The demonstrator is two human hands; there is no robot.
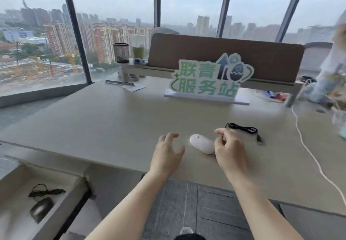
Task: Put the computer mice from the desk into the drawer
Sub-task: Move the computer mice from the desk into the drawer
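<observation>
White mouse (202, 143) on desk (112, 119) between left hand (166, 155) and right hand (231, 152)

There is only one view, from a camera worn on the person's head. It looks forward and down over the surface (116, 119) from its near edge, close enough that both forearms enter from the bottom of the frame. The wide lens bends the window frames (74, 27) at the far side. The open drawer (37, 200) sits low at the left corner, and the floor (189, 208) shows directly below the camera.
</observation>
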